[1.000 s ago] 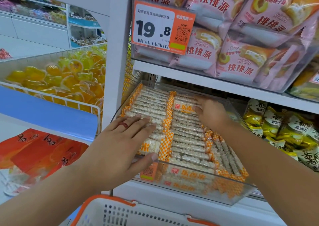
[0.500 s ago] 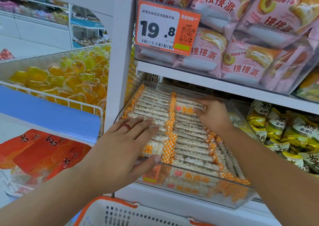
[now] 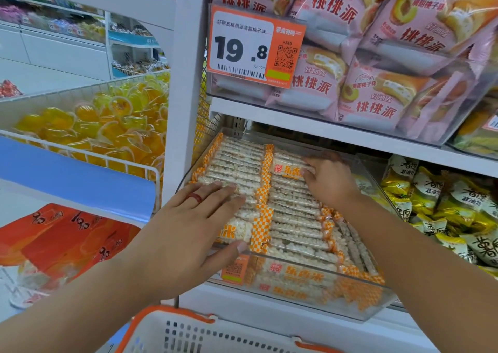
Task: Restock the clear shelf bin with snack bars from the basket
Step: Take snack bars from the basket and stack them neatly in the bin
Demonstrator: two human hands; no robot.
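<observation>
The clear shelf bin sits tilted on the lower shelf, packed with rows of white puffed-rice snack bars in clear wrappers with orange checked ends. My left hand lies flat on the left row with straight fingers, a red ring on one finger and the thumb at the bin's front rim. My right hand is farther back on the middle row, its bent fingertips pressing against the bars there. The white basket with an orange rim is at the bottom edge; its contents are hidden.
An orange price tag reading 19.8 hangs above the bin, in front of pink pie packets. Yellow-green packets fill the bin to the right. Left of the white post, a wire bin holds yellow jelly cups.
Both hands stay on the bars in almost the same places. The right hand's fingers have shifted slightly at the back of the middle row.
</observation>
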